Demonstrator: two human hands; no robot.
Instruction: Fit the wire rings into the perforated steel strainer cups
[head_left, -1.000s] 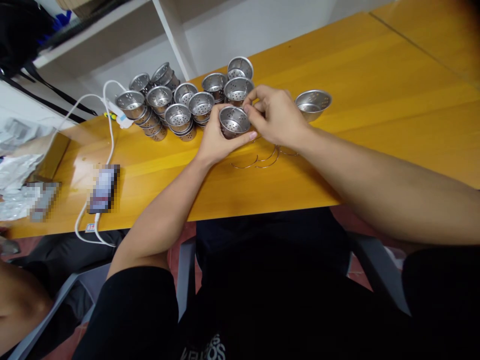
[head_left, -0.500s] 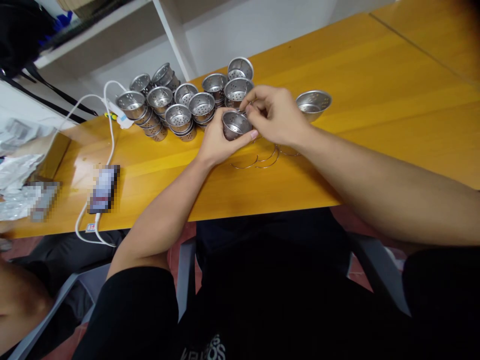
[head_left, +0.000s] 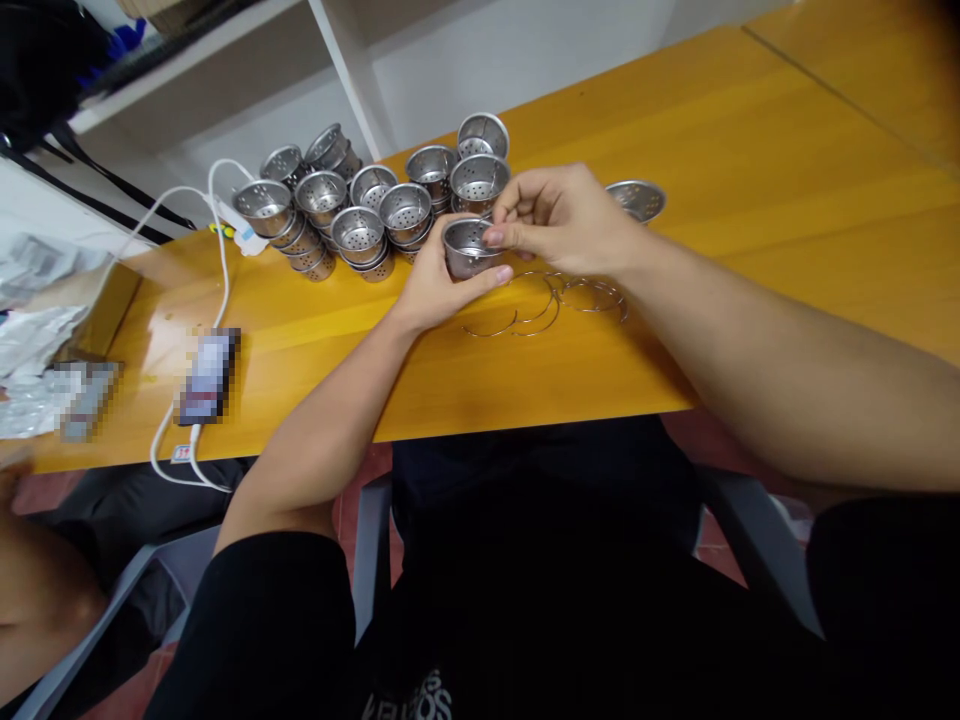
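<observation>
My left hand (head_left: 435, 280) is wrapped around a small perforated metal cup (head_left: 466, 262), its thumb along the near side. The cup's mouth faces up and towards me. At the right of its rim, the thumb and fingers of my right hand (head_left: 555, 218) are pinched together. Whatever they hold is too small or too hidden to make out. Several thin curved wires (head_left: 536, 310) lie on the table below my right hand. Another perforated metal cup (head_left: 639, 200) stands behind my right wrist, partly covered by it.
Stacks of similar metal cups (head_left: 358, 235) stand behind and left of my hands. Further left on the yellow table (head_left: 712, 130) lie a phone (head_left: 208, 375) on a white cable (head_left: 223, 270) and plastic bags (head_left: 34, 375). Another person's limb (head_left: 45, 580) shows at lower left.
My right hand has shifted slightly right along the cup's rim, covering more of the cup behind it and uncovering more wires. My left hand keeps its hold nearly in place.
</observation>
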